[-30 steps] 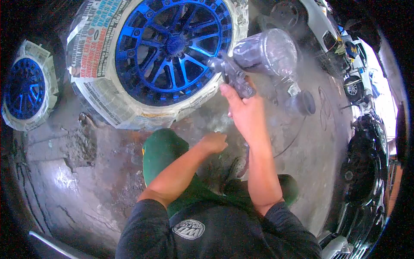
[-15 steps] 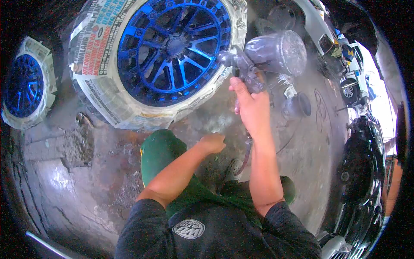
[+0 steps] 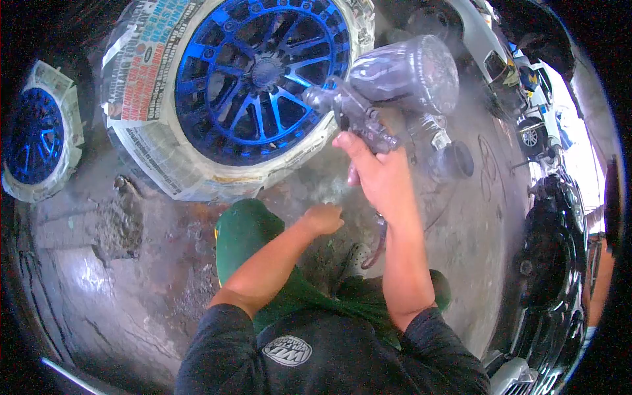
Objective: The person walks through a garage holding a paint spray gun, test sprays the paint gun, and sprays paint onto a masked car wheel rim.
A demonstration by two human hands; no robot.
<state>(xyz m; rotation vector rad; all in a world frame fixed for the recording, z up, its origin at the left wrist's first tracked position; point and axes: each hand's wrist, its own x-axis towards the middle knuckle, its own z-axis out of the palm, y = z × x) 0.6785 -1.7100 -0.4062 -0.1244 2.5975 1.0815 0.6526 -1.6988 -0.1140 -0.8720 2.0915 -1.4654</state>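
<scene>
My right hand is wrapped round the handle of a spray gun, its nozzle pointing left at the near wheel. On the gun sits a clear paint cup, cloudy with streaks. Just beyond the nozzle is a glossy blue wheel rim with a dark centre. Newspaper and tape mask the tyre around it. Close to my right knee, my left hand is curled closed, with nothing visible in it. A hose hangs below the gun.
At the far left stands another blue wheel masked with paper. A clear container lies on the stained concrete floor to the right. Dark vehicle parts line the right side, and a silver car panel is behind.
My right hand and the spray gun have shifted left and slightly down, so the nozzle overlaps the rim's right part. My left hand stays in place. The view has shifted slightly.
</scene>
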